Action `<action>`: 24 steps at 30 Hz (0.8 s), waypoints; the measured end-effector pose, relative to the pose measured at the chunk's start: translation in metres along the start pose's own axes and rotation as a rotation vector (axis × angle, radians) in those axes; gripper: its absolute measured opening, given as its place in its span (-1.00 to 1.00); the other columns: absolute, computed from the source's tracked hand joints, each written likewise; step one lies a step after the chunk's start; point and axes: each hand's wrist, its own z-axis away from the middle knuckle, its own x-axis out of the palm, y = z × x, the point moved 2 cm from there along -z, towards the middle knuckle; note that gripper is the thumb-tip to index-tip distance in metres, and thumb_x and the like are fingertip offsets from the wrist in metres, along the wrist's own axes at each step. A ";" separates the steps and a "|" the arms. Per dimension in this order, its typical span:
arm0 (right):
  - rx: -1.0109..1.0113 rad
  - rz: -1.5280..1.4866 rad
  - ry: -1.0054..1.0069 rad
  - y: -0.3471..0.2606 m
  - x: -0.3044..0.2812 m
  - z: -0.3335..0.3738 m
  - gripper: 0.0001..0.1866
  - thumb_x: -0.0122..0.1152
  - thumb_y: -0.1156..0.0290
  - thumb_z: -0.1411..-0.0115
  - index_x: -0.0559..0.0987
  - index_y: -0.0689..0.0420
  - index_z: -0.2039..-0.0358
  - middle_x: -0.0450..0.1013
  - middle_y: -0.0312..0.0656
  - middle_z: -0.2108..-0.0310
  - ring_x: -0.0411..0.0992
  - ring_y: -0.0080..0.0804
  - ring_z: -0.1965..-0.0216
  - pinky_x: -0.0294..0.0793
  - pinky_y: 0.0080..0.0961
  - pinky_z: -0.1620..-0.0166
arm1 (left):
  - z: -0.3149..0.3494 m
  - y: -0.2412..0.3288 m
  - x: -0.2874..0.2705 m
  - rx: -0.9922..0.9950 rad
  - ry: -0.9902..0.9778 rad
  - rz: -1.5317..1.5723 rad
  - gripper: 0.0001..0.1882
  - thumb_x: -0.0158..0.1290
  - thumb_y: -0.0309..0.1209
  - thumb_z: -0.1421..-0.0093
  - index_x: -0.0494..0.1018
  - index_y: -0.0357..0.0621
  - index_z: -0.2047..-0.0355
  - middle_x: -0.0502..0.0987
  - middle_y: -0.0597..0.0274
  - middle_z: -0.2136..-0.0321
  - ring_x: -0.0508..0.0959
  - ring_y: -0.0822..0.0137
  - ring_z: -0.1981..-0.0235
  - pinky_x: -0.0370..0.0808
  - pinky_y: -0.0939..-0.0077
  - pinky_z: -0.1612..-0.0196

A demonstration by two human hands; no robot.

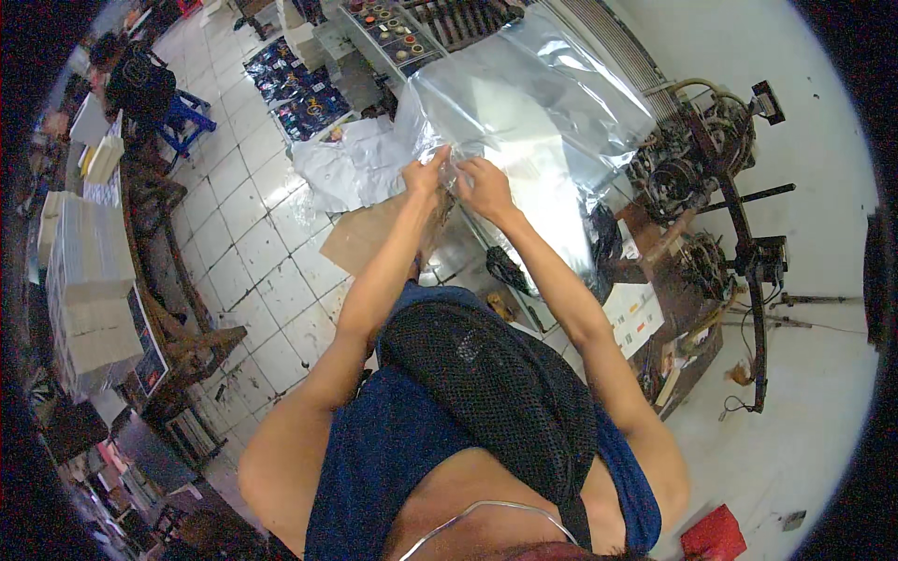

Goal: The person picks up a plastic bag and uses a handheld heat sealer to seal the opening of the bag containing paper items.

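A large see-through plastic sheet (pixel 524 84) lies over a shiny metal surface (pixel 533 178) ahead of me and bunches up at its near left edge. My left hand (pixel 426 175) is closed on that bunched edge, thumb pointing forward. Just right of it, my right hand (pixel 487 191) pinches the same edge, fingers curled. The bit of plastic between the two hands is crumpled, and its exact folds are too fine to make out. White crumpled sheeting (pixel 351 168) lies left of my hands, with a brown cardboard piece (pixel 360 234) below it.
A machine panel with round knobs (pixel 393 37) stands beyond the plastic. Dark machinery (pixel 683 178) is fixed along the right wall. Tall paper stacks (pixel 89 309) line a bench at left. Farther off, a person (pixel 140 79) sits on a blue stool (pixel 190 122). Black bundles (pixel 506 268) hang near my right forearm.
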 end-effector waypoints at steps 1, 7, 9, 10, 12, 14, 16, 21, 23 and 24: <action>0.096 -0.105 -0.026 0.002 0.000 -0.001 -0.78 0.20 0.31 -0.02 0.58 0.19 0.38 0.48 -0.07 0.36 0.45 -0.13 0.33 0.45 -0.32 0.24 | 0.000 0.000 -0.002 -0.002 0.027 -0.073 -0.62 0.34 -0.19 0.09 0.38 -0.15 0.63 0.37 0.39 0.65 0.29 0.55 0.67 0.20 0.49 0.67; 0.262 -0.293 -0.015 0.023 -0.004 -0.008 -0.75 0.19 0.27 -0.04 0.58 0.23 0.42 0.48 -0.05 0.45 0.46 -0.15 0.40 0.43 -0.32 0.31 | 0.030 0.012 0.005 -0.099 -0.138 0.210 -0.63 0.26 -0.16 -0.02 0.33 -0.07 0.63 0.31 0.46 0.69 0.24 0.58 0.70 0.15 0.54 0.69; 0.232 -0.282 -0.033 0.018 -0.004 -0.009 -0.73 0.19 0.24 -0.05 0.59 0.23 0.42 0.47 -0.06 0.45 0.46 -0.16 0.39 0.42 -0.31 0.31 | 0.026 0.011 0.002 -0.105 -0.158 0.244 -0.66 0.25 -0.18 -0.03 0.34 -0.06 0.61 0.32 0.45 0.67 0.26 0.58 0.69 0.16 0.58 0.68; 0.201 -0.187 -0.064 0.010 -0.003 -0.010 -0.70 0.20 0.21 -0.04 0.59 0.23 0.41 0.46 -0.07 0.45 0.46 -0.15 0.39 0.42 -0.31 0.31 | 0.023 0.009 -0.001 -0.112 -0.177 0.279 -0.68 0.24 -0.19 -0.04 0.35 -0.06 0.59 0.34 0.45 0.66 0.28 0.57 0.68 0.17 0.62 0.67; 0.170 -0.090 -0.095 0.003 0.000 -0.012 -0.68 0.21 0.18 -0.03 0.59 0.23 0.41 0.45 -0.08 0.46 0.46 -0.15 0.38 0.42 -0.31 0.30 | 0.023 0.008 -0.002 -0.091 -0.173 0.280 -0.68 0.24 -0.19 -0.04 0.35 -0.06 0.58 0.35 0.45 0.64 0.28 0.57 0.67 0.18 0.64 0.67; 0.155 -0.058 -0.007 0.004 0.001 -0.012 -0.64 0.24 0.13 -0.01 0.59 0.21 0.40 0.41 -0.10 0.46 0.44 -0.15 0.37 0.41 -0.31 0.29 | 0.026 0.010 0.003 -0.074 -0.177 0.278 -0.69 0.24 -0.19 -0.04 0.36 -0.06 0.58 0.36 0.44 0.63 0.29 0.57 0.67 0.19 0.67 0.66; 0.167 -0.079 -0.010 0.008 0.003 -0.014 -0.65 0.25 0.14 0.00 0.60 0.21 0.42 0.43 -0.10 0.48 0.45 -0.15 0.40 0.41 -0.33 0.32 | 0.022 0.012 0.007 -0.027 -0.227 0.234 -0.69 0.22 -0.15 -0.05 0.38 -0.06 0.50 0.42 0.39 0.56 0.37 0.54 0.62 0.27 0.64 0.64; 0.322 -0.360 -0.077 0.022 -0.005 -0.027 -0.70 0.27 0.20 0.00 0.62 0.22 0.48 0.50 -0.10 0.58 0.47 -0.26 0.53 0.41 -0.42 0.41 | 0.026 0.019 0.009 -0.029 -0.151 0.266 -0.72 0.24 -0.25 -0.04 0.41 -0.13 0.53 0.42 0.40 0.61 0.36 0.57 0.67 0.22 0.66 0.68; 0.379 -0.422 -0.137 0.028 -0.010 -0.031 -0.74 0.26 0.25 -0.02 0.62 0.24 0.51 0.51 -0.10 0.63 0.44 -0.41 0.60 0.39 -0.49 0.46 | 0.025 0.020 0.007 -0.030 -0.143 0.252 -0.73 0.24 -0.26 -0.04 0.42 -0.14 0.52 0.44 0.39 0.60 0.37 0.57 0.67 0.23 0.66 0.69; 0.378 -0.423 -0.138 0.027 -0.012 -0.032 -0.74 0.26 0.25 -0.02 0.62 0.24 0.51 0.51 -0.10 0.63 0.44 -0.41 0.60 0.39 -0.49 0.46 | 0.024 0.020 0.006 -0.033 -0.145 0.274 -0.75 0.23 -0.28 -0.05 0.43 -0.15 0.51 0.45 0.38 0.60 0.38 0.57 0.67 0.23 0.67 0.70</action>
